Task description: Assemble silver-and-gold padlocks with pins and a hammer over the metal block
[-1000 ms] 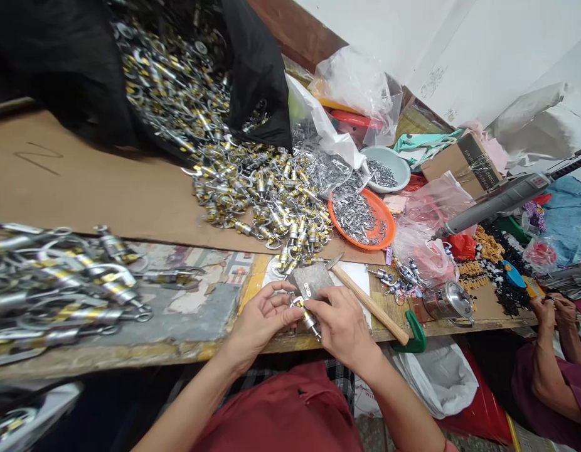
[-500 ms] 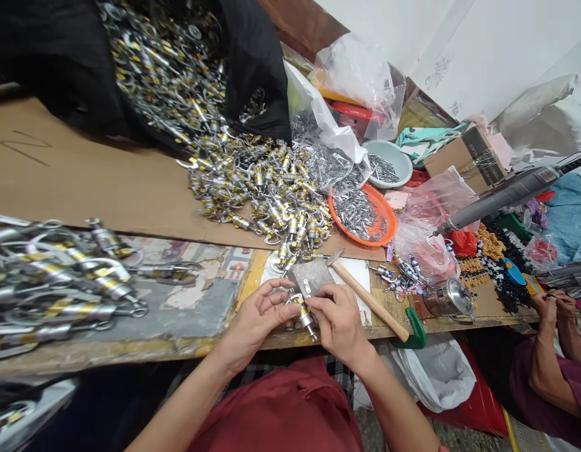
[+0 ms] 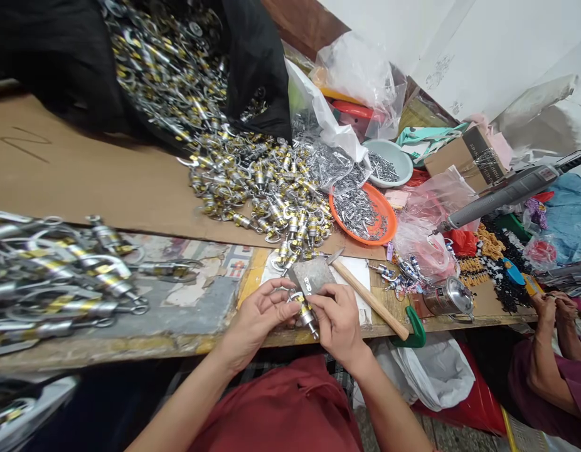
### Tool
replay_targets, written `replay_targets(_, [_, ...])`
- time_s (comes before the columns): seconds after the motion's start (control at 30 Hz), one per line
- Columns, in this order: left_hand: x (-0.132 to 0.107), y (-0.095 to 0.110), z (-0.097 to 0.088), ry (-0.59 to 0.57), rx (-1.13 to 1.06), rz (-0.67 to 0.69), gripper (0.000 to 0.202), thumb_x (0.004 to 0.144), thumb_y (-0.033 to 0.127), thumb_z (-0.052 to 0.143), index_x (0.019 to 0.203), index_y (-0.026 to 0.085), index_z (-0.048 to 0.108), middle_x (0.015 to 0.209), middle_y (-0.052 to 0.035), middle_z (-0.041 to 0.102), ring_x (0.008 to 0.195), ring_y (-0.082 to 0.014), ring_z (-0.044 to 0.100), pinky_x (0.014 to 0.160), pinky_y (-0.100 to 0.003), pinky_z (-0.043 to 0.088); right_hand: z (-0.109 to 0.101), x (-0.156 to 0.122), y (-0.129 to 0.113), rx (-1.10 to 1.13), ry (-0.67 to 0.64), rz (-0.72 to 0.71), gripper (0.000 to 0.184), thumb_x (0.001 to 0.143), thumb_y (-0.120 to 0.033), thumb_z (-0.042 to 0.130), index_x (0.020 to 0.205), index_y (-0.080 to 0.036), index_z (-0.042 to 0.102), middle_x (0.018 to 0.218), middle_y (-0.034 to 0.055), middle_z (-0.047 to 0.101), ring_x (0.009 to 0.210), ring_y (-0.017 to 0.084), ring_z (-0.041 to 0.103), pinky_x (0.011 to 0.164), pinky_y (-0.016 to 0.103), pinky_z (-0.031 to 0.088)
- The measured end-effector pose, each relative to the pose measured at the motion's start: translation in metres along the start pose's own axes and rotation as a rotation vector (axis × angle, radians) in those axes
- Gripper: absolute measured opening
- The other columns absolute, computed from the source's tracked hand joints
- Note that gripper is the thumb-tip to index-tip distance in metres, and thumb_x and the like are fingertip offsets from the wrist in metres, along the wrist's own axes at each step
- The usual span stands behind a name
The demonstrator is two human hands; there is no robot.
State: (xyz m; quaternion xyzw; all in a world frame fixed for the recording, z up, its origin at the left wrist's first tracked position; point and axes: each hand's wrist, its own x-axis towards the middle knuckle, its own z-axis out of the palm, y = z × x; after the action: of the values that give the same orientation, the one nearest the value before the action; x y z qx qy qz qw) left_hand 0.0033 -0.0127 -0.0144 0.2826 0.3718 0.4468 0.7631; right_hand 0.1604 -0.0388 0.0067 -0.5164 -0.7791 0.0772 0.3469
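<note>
Cluttered workbench (image 3: 201, 307), front edge: a small silver-and-gold clasp (image 3: 303, 312) is pinched between both hands. The left hand (image 3: 255, 320) curls its fingertips onto one end, and the right hand (image 3: 340, 323) closes thumb and forefinger on the other. Just behind lie a metal block (image 3: 312, 276) and a hammer (image 3: 370, 301). Farther back, a heap of clasps (image 3: 266, 188) spills from a black bag (image 3: 257, 75).

Left hand (image 3: 255, 320), right hand (image 3: 340, 323), close together
</note>
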Motion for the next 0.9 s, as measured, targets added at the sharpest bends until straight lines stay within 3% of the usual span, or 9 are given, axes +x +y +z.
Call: replay_targets(0.9, [-0.007, 0.003, 0.006, 0.073, 0.018, 0.063, 0.043, 0.055, 0.026, 0.081, 0.090, 0.017, 0.057, 0.064, 0.0041, 0.064, 0.053, -0.0097, 0.059, 0.055, -0.020, 0.048, 0.017, -0.010, 0.001, 0.006, 0.149, 0.035, 0.025, 0.089, -0.016, 0.041, 0.098, -0.020, 0.064, 0.092, 0.0073, 0.058, 0.089, 0.019, 0.051, 0.077, 0.036, 0.043])
